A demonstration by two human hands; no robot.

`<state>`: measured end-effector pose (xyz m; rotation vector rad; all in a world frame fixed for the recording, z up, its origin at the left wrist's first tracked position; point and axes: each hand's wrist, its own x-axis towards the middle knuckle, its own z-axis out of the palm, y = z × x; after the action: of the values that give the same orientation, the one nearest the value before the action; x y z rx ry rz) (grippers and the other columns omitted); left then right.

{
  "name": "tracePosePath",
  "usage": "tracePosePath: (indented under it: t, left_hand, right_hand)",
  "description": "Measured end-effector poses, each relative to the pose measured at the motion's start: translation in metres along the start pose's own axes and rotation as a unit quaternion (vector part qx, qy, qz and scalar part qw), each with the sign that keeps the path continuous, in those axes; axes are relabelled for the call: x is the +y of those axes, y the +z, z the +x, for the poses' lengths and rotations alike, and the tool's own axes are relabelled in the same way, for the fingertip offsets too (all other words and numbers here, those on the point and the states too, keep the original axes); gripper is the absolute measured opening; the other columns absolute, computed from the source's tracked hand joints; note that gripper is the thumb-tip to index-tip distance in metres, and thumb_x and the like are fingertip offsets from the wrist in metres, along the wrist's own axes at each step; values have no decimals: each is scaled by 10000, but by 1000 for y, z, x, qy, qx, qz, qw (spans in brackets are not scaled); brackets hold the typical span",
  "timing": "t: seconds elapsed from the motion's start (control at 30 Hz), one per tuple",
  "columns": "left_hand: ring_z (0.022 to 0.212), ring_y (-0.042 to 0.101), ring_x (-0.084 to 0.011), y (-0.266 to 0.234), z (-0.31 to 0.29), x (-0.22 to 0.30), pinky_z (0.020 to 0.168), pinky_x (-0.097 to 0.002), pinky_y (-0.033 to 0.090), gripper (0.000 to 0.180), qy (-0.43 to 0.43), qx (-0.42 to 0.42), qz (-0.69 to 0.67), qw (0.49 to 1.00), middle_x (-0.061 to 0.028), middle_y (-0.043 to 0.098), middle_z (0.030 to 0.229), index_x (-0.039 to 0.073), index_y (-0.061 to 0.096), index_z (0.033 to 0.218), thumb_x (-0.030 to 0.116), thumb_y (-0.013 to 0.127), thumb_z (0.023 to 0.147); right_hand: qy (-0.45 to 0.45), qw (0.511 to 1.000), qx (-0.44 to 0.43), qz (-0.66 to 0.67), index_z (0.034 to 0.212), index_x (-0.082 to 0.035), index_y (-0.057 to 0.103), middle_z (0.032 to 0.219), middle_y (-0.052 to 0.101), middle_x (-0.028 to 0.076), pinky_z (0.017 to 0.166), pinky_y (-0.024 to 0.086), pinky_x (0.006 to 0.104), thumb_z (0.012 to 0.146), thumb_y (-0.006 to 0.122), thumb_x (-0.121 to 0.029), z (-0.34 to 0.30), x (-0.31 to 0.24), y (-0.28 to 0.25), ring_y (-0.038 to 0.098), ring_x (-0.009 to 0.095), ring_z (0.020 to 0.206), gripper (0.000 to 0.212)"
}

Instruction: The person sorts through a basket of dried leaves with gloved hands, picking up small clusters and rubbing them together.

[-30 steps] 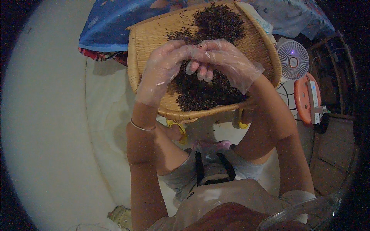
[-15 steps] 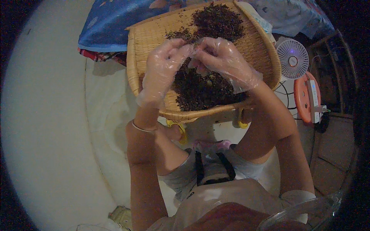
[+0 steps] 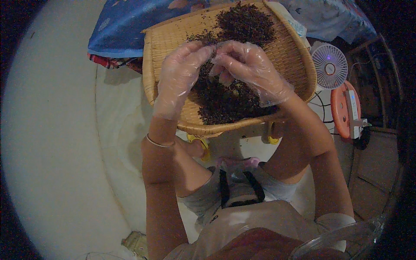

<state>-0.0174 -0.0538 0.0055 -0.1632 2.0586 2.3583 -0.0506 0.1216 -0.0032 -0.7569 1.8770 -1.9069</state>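
A woven bamboo tray (image 3: 171, 39) stands in front of me, bearing dark, dried, crumbly plant bits. One heap (image 3: 245, 25) lies at its far side, and a wider heap (image 3: 234, 104) covers the near part. Above the tray, my left hand (image 3: 180, 71), in a clear plastic glove, has thumb and fingers pinched together. Close beside it, my right hand (image 3: 251, 69), gloved likewise, is pinched as well. Their fingertips almost meet over the gap between the heaps. Whatever they hold is too small to make out.
To the right of the tray a white fan (image 3: 329, 67) stands by an orange stool (image 3: 340, 110) with a white power strip (image 3: 354, 108) on it. Cables hang nearby. Blue patterned cloth (image 3: 125, 30) drapes behind the tray. My knees and yellow slippers (image 3: 199, 147) are below its near edge.
My left hand has shifted slightly left, its fingertips drawing a little away from the right ones. The right hand has barely moved, and the heaps look the same.
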Motion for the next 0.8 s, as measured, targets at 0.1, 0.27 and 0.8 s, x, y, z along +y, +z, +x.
tracePosePath:
  t: [0.1,0.27,0.8]
  left_hand:
    - [774,518,-48,-6,6,-9,667,-185,395,341,30,-15,15,999,-13,614,893,-20,615,1059,242,668,846]
    - [827,539,-78,-3,3,-8,729,-212,421,409,28,1,38,999,-37,627,932,-43,596,1092,265,680,838]
    - [502,337,8,1,-2,6,432,-174,222,235,-33,-39,-18,999,86,462,656,43,627,1003,234,636,866]
  right_hand:
    - [-11,1000,-2,1,991,-4,596,808,632,34,598,501,241,939,531,-201,1,4,1,581,87,659,215]
    - [3,1000,9,11,977,-2,601,792,630,39,595,500,244,938,533,-204,0,5,2,584,89,663,216]
    - [21,995,-22,90,985,0,598,820,653,80,616,520,258,938,545,-241,0,2,-3,607,118,663,252]
